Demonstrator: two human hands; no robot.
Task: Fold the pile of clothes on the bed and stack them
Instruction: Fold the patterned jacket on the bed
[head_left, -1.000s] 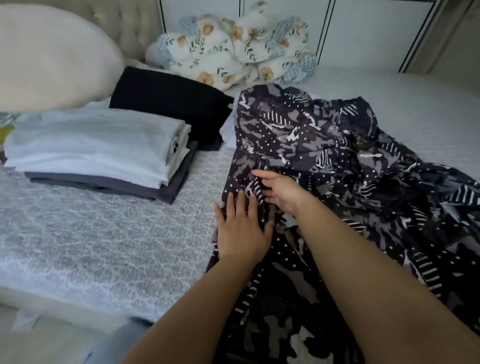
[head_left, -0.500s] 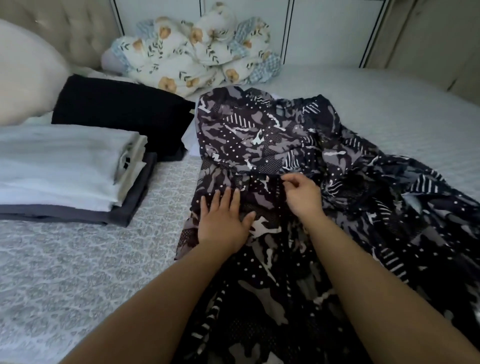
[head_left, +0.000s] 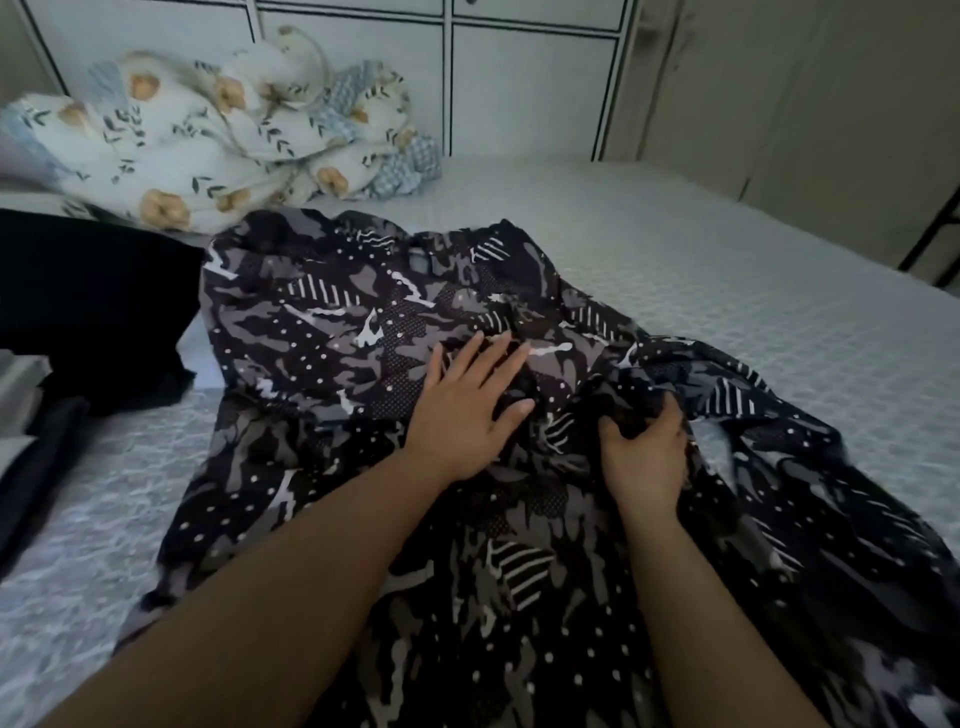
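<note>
patterned dress (head_left: 322, 332), black and grey with white dots and stripes, spread over the middle of the white bedspread (head_left: 727, 270). left hand (head_left: 465, 410) flat on the cloth near its centre, fingers straight and splayed, pressing down. right hand (head_left: 647, 457) just beside it, fingers curled round a bunched fold of the same cloth. folded black garment (head_left: 88, 306) at the left edge, touching the dress's upper corner. floral quilt (head_left: 208, 140) heaped behind, against the white panelled wardrobe (head_left: 519, 78).
</note>
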